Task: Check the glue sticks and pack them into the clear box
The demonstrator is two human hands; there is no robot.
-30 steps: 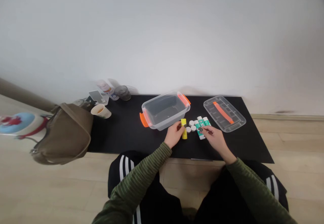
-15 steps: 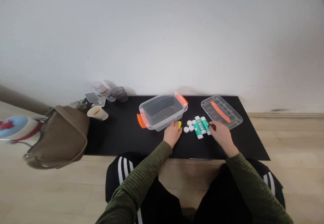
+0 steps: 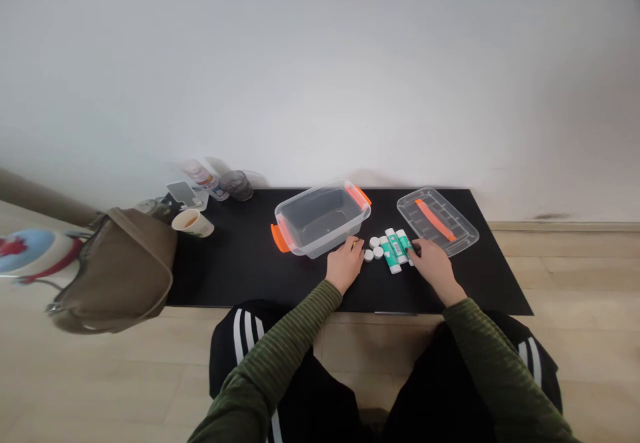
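Observation:
My left hand (image 3: 346, 263) is closed just right of the clear plastic box (image 3: 325, 219) by its front corner. A sliver of a small yellow object shows between its fingers; the rest is hidden. My right hand (image 3: 434, 266) has its fingers closed at the right end of a group of green-and-white glue sticks (image 3: 392, 256), touching the rightmost one. Something dark shows at the fingertips, too small to name. Between the hands, left of the glue sticks, lie three small white round pieces (image 3: 379, 253).
A clear lid (image 3: 463, 226) with an orange handle lies at the right. On the left stand a paper cup (image 3: 197, 226) of brown drink, a dark cup (image 3: 237, 186), a spray bottle (image 3: 203, 176) and a white phone stand (image 3: 183, 193). A brown bag (image 3: 120, 269) sits at the black table's left end.
My left hand has shifted slightly right and covers more of the yellow object. My right hand has moved slightly left over the rightmost glue stick.

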